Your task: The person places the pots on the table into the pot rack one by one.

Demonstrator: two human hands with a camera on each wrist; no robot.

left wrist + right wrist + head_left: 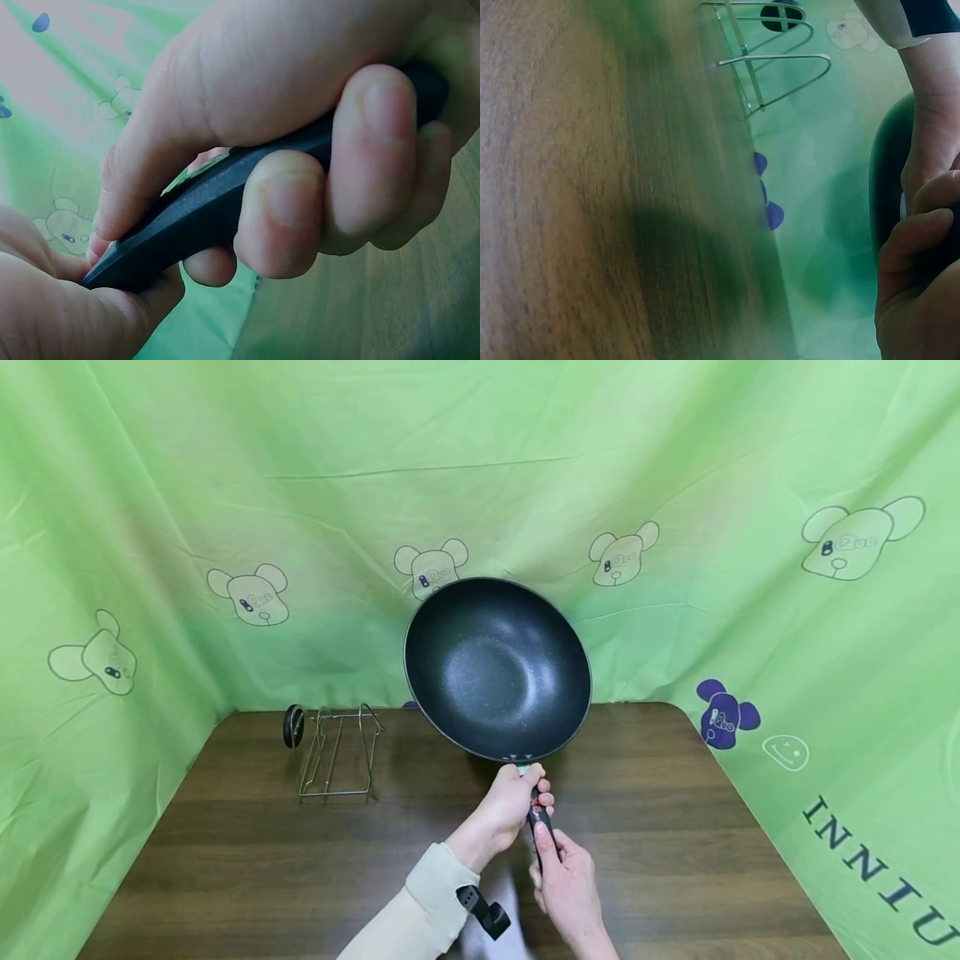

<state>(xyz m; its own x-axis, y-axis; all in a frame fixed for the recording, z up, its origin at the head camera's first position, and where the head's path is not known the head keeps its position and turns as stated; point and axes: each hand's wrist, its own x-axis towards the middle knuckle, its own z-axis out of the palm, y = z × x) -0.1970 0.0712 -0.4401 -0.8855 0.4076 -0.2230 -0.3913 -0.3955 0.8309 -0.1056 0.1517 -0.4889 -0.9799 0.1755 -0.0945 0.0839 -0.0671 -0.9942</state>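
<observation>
A black wok (pixel 491 668) is raised over the far side of the table, tilted so that its dark, shiny inside faces the head camera. My left hand (pixel 516 802) grips the black handle (pixel 202 199) close to the wok's rim, thumb along the top. Farther down the same handle, my right hand (pixel 566 881) wraps its fingers round the end part, with the thumb lying on the upper side. Only a dark strip of the wok (pixel 885 165) shows in the right wrist view, partly hidden behind the hands.
On the left back of the brown wooden table (pixel 247 843) stands a wire rack (pixel 337 793) with a round black piece (pixel 293 727) at its left side. A green printed curtain (pixel 480 435) closes in the table at the back and sides.
</observation>
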